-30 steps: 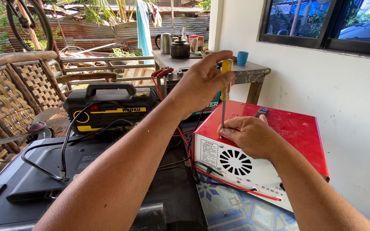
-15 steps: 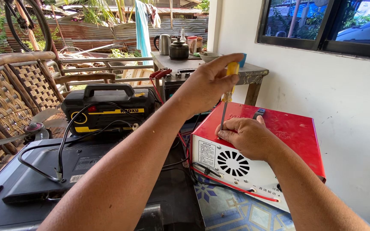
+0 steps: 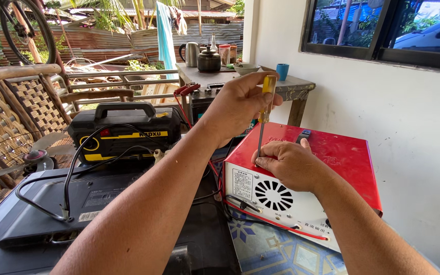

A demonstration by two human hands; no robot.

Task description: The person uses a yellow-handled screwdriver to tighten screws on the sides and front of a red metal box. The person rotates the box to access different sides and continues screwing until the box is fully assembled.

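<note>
On the small table (image 3: 301, 84) at the back we see a steel kettle (image 3: 191, 52), a dark teapot (image 3: 209, 59), a pale bowl (image 3: 246, 68) and a blue cup (image 3: 282, 71); what is inside any of them we cannot tell from here. Nearer to us stands the red metal box (image 3: 342, 158), its white end panel with a round vent grille (image 3: 273, 195) turned toward us, resting on a patterned blue mat (image 3: 281, 252). Our left hand (image 3: 235, 104) is closed around the yellow handle of a screwdriver (image 3: 263, 114), fingers curled tight with the thumb along the top, and holds it nearly upright, its tip down at the top front edge of the box. Our right hand (image 3: 289, 164) lies on that same edge, fingers bent and drawn together beside the tip of the shaft, steadying it against the red lid. To the left sit a black and yellow case (image 3: 126, 132) with a carry handle, a flat black screen (image 3: 52, 203) lying face down with a cable over it, and a wicker chair (image 3: 11, 117).
</note>
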